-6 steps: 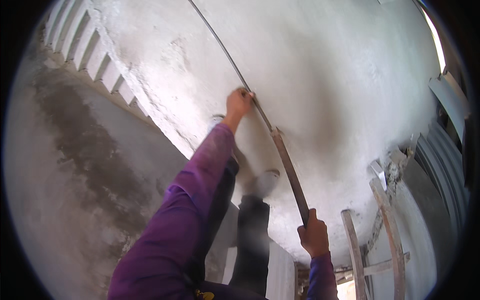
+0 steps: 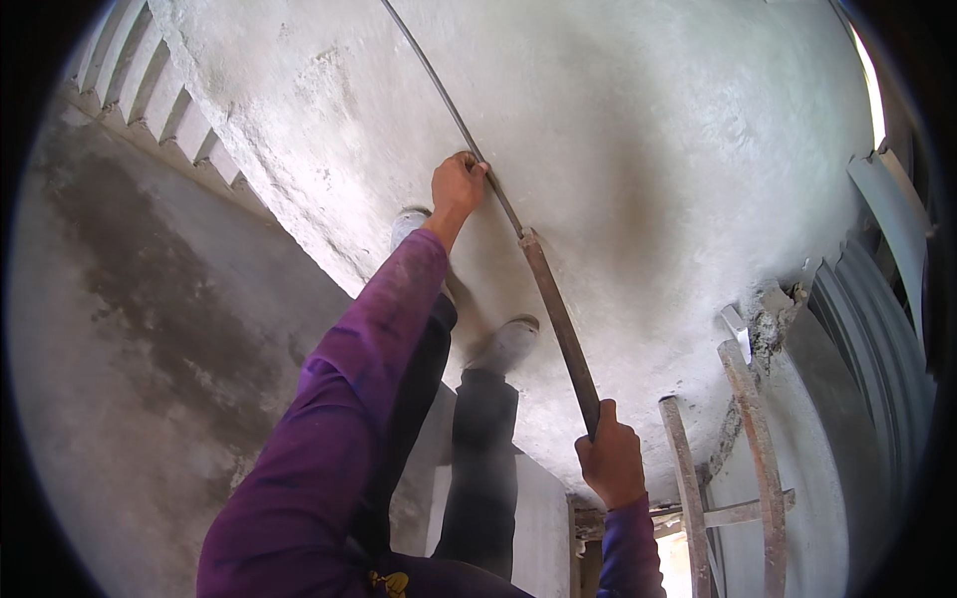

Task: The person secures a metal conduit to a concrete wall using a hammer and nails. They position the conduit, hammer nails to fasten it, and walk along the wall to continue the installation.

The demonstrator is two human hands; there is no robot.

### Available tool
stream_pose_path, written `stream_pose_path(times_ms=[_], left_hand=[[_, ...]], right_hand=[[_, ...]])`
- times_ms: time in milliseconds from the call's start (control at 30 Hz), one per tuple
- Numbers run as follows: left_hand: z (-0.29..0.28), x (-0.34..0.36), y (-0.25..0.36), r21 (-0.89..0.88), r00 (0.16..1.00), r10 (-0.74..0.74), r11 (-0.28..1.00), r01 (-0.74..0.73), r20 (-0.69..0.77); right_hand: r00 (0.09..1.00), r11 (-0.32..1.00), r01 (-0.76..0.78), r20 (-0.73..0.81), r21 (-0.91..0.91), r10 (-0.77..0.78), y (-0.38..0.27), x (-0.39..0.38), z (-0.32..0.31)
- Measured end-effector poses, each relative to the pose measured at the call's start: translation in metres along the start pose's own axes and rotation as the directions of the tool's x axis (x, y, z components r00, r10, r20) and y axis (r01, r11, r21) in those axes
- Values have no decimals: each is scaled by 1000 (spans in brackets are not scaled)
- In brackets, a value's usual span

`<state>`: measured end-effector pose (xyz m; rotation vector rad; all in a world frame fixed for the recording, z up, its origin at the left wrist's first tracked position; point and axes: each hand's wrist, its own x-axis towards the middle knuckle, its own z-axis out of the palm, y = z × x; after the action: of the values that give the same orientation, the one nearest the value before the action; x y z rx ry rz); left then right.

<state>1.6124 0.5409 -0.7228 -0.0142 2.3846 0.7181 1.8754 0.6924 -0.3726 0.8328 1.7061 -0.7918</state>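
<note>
- Where our view begins at the left, a grey lower surface (image 2: 100, 429) carries a broad dark stain (image 2: 150, 279); whether it is wall or floor we cannot tell.
- Beyond it, at top left, pale steps (image 2: 150, 80) line up beside the slab's rough edge.
- Across the middle and right we have a pale concrete slab (image 2: 728, 149) underfoot, with a soft shadow (image 2: 633, 189) falling on it.
- Reaching up from lower left, our purple sleeve (image 2: 329, 399) hides part of our left leg; our left grip (image 2: 459, 186) has its fingers closed on a thin metal rod (image 2: 424, 68).
- Below that grip stand our grey shoes (image 2: 510, 344), the left one partly covered by the sleeve.
- Slanting down rightward, the rod meets the upper end of a brown bar (image 2: 558, 319); whether it goes inside we cannot tell. Our right grip (image 2: 611, 458) is wrapped around the bar's lower end.
- Just right of this grip, a wooden ladder (image 2: 766, 458) stands in the way, with a small shiny block (image 2: 736, 329) by its top.
- Farther right, corrugated sheets (image 2: 862, 339) crowd the side.
- For edges, the slab ends diagonally left of our feet, and at broken concrete (image 2: 773, 319) near the ladder.
- For moving, the slab spreads widest between the rod and the sheets; a bright gap (image 2: 870, 90) shows at upper right.
</note>
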Motion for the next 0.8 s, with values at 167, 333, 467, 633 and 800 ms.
stream_pose_path(times_ms=[167, 333, 467, 633, 800], left_hand=[[1, -3, 3, -34, 999, -5, 999, 3, -40], [-3, 6, -16, 20, 998, 56, 998, -56, -4], [-5, -2, 2, -44, 998, -25, 999, 27, 52], [-19, -17, 4, -6, 982, -20, 1000, 21, 187], [-3, -92, -16, 4, 957, -93, 995, 96, 275]], right_hand=[[1000, 1000, -3, 6, -20, 4, -37, 3, -24], [999, 998, 43, 35, -53, -41, -66, 16, -39], [1000, 997, 20, -12, -77, -21, -69, 20, -29], [995, 966, -99, -28, -240, 95, -44, 20, 13], [992, 960, -107, -88, -258, 87, -30, 28, 28]])
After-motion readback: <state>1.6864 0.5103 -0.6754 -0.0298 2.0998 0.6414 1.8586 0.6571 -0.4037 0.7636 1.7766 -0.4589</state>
